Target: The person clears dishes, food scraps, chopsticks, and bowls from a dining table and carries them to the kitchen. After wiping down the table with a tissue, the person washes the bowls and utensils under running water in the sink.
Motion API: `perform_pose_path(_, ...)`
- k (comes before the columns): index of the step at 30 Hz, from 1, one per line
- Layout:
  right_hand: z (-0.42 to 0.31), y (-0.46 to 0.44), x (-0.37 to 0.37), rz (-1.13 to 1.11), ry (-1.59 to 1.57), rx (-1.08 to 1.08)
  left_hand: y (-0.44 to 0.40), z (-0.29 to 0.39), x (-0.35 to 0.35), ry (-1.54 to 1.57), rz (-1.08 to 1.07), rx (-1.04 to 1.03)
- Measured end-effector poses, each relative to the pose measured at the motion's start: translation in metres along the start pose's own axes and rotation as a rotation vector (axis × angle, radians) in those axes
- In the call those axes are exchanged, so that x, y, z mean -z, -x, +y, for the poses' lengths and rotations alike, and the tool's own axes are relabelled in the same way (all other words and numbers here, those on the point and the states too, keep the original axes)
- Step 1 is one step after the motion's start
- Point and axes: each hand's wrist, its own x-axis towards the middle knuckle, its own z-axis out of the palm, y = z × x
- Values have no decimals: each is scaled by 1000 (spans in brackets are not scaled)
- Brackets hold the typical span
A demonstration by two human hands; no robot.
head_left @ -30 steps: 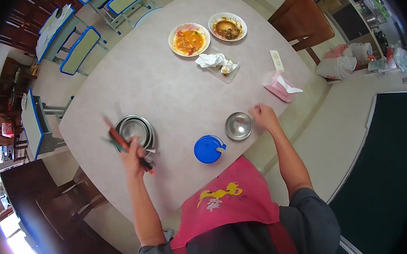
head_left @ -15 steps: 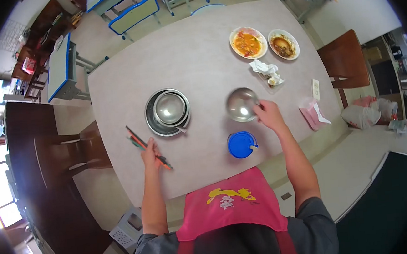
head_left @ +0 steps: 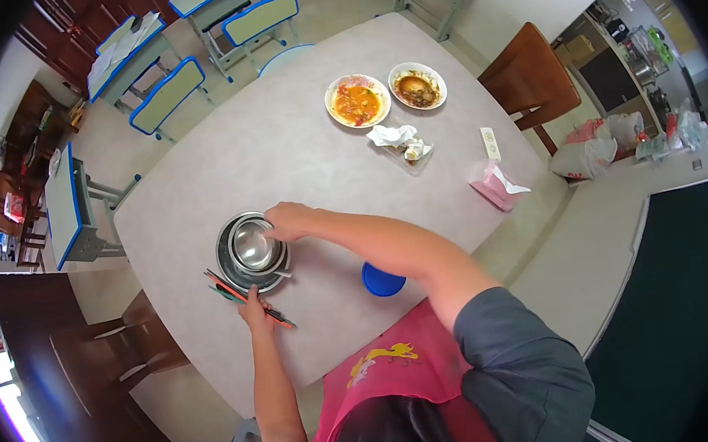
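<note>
My right hand (head_left: 290, 221) reaches across to the left and grips the rim of a small steel bowl (head_left: 253, 244). That bowl sits in or just over the stack of bowls inside a larger steel basin (head_left: 226, 263); whether it rests there I cannot tell. A pale spoon handle (head_left: 283, 274) sticks out at the basin's lower right. Below the basin, my left hand (head_left: 254, 310) is closed around a bundle of chopsticks (head_left: 228, 290), dark, orange and green. A blue-lidded container (head_left: 383, 280) stands to the right, partly hidden by my right arm.
Two plates with food remains (head_left: 358, 102) (head_left: 417, 86) stand at the far side. Nearer are a clear tray with crumpled tissue (head_left: 402, 145), a white power strip (head_left: 490, 143) and a pink tissue pack (head_left: 497, 186). Wooden chairs (head_left: 529, 74) flank the table (head_left: 222, 132).
My right hand has carried the steel bowl leftward from mid-table to the stack in the basin. My left hand still holds the chopsticks, now closer to the basin. The view has turned.
</note>
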Motion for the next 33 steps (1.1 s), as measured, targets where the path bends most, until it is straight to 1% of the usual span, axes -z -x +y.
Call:
perform_pose_path(1, 9, 14, 6, 78, 30, 54, 1, 0, -1, 18, 5, 2)
perform_pose_path(3, 47, 53, 37, 68, -236, -16, -2, -2, 0, 12, -26, 2)
perform_pose_path(4, 71, 72, 52, 44, -495, -250, -4, -2, 0, 1, -30, -6)
perform_pose_path(5, 117, 82, 48, 290, -353, -232, -5, -2, 0, -9, -31, -16)
perform_pose_path(6, 143, 99, 56, 459, -253, -377, -6, -2, 0, -8, -28, -7)
perform_pose_path(8, 190, 125, 70, 792, 142, -322, -8, -2, 0, -17, -31, 10)
perform_pose_path(11, 227, 131, 101, 814, 402, -299, -11, 0, -3, -39, -17, 15)
perform_pose_path(14, 243, 131, 115, 592, 550, -465, -14, -1, -5, -33, 6, 38)
perform_pose_path(17, 267, 126, 125, 473, 244, -764, -12, 0, -6, -17, 18, 55)
perform_pose_path(20, 283, 131, 133, 509, 43, -859, -14, -2, -6, 12, 8, 65)
perform_pose_path(23, 311, 127, 127, 707, -107, -852, -15, -2, -5, 50, -13, 113)
perform_pose_path(26, 331, 124, 128, 677, -176, -940, -12, 5, -6, 77, -45, 180)
perform_pose_path(29, 347, 136, 128, 443, -119, -835, -19, 3, 2, 98, -97, 239)
perform_pose_path(32, 350, 151, 118, 476, -212, -834, -21, 1, 3, 123, -125, 267)
perform_pose_path(33, 346, 156, 114, 521, -217, -820, -20, 0, 2, 126, -123, 263)
